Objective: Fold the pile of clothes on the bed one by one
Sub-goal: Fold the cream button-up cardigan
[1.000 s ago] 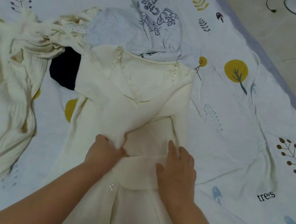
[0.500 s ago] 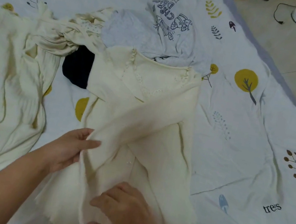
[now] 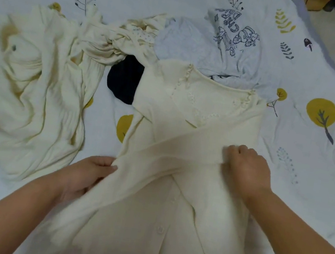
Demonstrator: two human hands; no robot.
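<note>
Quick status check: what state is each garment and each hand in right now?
cream cardigan: flat, front up, buttoned, one sleeve drawn across the chest
left hand: grips the cardigan's side edge
right hand: grips the crossed sleeve
cream dress: crumpled, unfolded
pale blue printed shirt: rumpled, unfolded, partly under the cardigan
dark garment: mostly covered, state unclear

Cream button-front cardigan [image 3: 172, 215] flat on the bed, sleeve crossed over its chest, beside unfolded pile [image 3: 42, 94].
</note>
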